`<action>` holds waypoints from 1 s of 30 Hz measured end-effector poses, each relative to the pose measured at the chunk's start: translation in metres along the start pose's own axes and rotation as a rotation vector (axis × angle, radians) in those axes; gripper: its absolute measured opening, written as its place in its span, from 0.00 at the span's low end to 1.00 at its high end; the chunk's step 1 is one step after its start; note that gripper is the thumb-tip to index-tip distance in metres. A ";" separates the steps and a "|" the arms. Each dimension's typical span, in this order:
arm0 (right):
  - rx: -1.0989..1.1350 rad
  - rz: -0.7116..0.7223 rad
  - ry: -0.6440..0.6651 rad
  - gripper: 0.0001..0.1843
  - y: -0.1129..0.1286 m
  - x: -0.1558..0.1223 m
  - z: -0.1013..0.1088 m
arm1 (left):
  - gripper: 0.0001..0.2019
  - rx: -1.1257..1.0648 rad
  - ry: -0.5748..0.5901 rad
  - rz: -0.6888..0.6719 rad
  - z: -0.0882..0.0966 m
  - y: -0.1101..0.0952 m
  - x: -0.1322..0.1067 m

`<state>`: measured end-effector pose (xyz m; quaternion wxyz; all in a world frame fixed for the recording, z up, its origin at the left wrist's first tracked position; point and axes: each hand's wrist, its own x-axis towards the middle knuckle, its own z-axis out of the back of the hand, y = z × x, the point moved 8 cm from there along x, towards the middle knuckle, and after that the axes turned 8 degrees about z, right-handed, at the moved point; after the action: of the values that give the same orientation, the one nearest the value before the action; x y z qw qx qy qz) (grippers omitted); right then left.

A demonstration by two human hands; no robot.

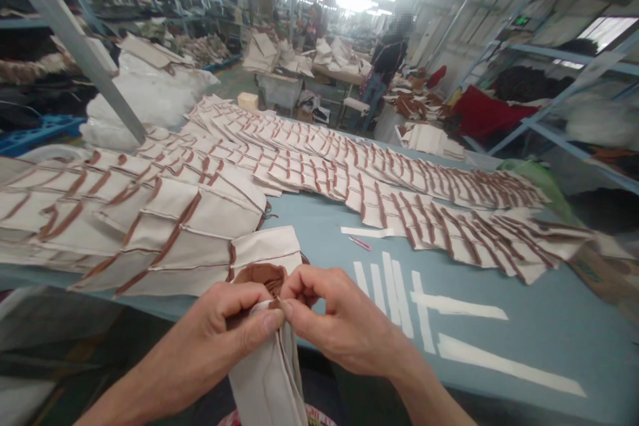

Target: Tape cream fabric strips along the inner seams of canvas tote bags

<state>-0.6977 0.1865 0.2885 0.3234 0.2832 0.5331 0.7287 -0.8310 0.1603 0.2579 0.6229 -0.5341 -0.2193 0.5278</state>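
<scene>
A cream sewn piece point(264, 376) with a brown inner side, either fabric or leather, hangs over the near table edge. Its folded edge is pinched between the thumb and fingers of my left hand point(214, 333). Close beside it, my right hand point(339, 316) is closed, with thumb and forefinger pinching the same edge. The two thumbs nearly meet there, and any small thing between the fingertips is hidden. Just beyond my hands, the upper part of the piece rests on the blue-grey table point(319, 213).
Overlapping cream panels with brown seams point(170, 233) cover the left, and more rows point(399, 180) run across the back. Several pale strips point(459, 306) lie at right, near a small pink tool point(359, 243). A metal post point(84, 46) slants at left. Another person point(384, 63) stands farther back.
</scene>
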 end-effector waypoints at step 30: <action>-0.088 0.553 -0.137 0.07 0.027 0.012 0.000 | 0.20 0.109 -0.168 -0.212 0.037 -0.019 -0.019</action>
<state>-0.7100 0.1898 0.3149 0.1598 0.4521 0.3805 0.7908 -0.8609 0.1624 0.2925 0.6826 -0.4272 -0.2972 0.5131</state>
